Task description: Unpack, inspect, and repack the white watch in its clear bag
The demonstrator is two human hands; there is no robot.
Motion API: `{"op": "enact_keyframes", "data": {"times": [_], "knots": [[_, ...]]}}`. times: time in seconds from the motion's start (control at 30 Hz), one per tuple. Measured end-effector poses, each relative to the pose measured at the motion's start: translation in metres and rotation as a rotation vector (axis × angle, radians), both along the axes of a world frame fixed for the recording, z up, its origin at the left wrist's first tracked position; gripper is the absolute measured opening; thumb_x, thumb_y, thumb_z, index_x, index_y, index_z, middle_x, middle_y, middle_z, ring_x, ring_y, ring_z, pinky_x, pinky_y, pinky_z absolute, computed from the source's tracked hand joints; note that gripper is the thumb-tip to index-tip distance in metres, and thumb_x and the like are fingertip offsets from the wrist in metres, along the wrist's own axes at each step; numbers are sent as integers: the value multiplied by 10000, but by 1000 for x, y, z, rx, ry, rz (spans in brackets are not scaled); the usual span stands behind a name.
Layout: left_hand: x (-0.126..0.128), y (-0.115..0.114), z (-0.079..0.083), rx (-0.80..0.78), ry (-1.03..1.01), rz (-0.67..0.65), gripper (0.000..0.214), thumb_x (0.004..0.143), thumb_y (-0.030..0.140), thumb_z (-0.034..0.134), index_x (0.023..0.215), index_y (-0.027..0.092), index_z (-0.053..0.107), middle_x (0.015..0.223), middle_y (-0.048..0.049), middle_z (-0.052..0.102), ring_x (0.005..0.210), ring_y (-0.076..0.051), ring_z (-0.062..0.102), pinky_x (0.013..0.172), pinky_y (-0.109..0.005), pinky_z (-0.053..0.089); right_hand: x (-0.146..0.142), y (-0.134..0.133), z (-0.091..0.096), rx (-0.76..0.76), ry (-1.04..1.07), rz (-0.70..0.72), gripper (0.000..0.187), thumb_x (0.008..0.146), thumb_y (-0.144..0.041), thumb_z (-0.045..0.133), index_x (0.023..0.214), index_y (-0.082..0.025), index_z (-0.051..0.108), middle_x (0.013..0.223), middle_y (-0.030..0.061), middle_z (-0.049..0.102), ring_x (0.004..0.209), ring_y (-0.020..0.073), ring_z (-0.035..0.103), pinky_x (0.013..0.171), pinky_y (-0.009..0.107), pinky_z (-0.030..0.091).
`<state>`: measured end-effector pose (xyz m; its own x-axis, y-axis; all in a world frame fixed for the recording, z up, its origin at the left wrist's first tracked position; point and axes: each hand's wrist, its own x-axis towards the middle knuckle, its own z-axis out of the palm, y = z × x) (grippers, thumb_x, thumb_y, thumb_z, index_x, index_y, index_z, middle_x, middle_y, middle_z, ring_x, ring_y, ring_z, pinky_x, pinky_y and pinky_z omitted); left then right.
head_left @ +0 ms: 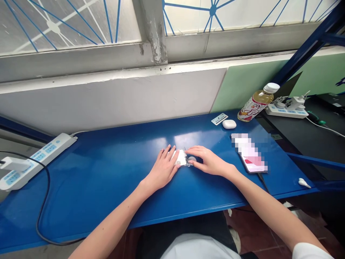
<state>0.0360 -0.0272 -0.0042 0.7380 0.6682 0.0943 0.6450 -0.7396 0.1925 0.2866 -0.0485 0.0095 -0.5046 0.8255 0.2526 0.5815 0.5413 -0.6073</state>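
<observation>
- A small white rectangular card in a clear plastic sleeve (182,157) lies on the glossy blue tabletop (107,183); marks on it are too small to read.
- It sits at two o'clock from the left hand (164,168), whose spread fingers partly cover it, and nine o'clock from the right hand (208,161).
- The right hand's thumb and fingertips stand apart around a round grey disc (192,158).
- Toward two o'clock: a white rounded case (229,124) and a white-capped plastic bottle of amber liquid (254,104), its red-and-white label unreadable.
- At three: a phone with a pixelated screen (251,156).
</observation>
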Motion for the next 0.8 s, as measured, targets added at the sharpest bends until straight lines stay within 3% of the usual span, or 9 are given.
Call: {"op": "enact_keyframes", "data": {"times": [0.17, 0.63, 0.8], "knots": [[1, -1, 1, -11, 17, 14, 542, 1054, 402, 307, 1515, 122, 358, 1583, -189, 334, 1501, -360, 201, 1165, -559, 282, -3, 1, -4, 20, -5, 34, 329, 958, -270, 562, 1271, -205, 642, 1270, 118, 664, 1255, 285, 563, 1045, 463, 502], [1, -1, 2, -3, 3, 11, 524, 1050, 394, 323, 1502, 137, 380, 1569, -190, 361, 1492, -353, 235, 1161, -566, 282, -8, -5, -1, 181, -151, 33, 310, 967, -226, 509, 1245, -190, 643, 1336, 129, 627, 1375, 337, 457, 1071, 545, 483], [3, -1, 3, 3, 14, 6, 514, 1049, 379, 329, 1497, 133, 385, 1563, -191, 371, 1489, -354, 242, 1164, -565, 275, -14, -4, 0, 283, -204, 57, 268, 933, -169, 523, 1133, -122, 696, 1391, 174, 585, 1413, 365, 406, 1108, 567, 444]]}}
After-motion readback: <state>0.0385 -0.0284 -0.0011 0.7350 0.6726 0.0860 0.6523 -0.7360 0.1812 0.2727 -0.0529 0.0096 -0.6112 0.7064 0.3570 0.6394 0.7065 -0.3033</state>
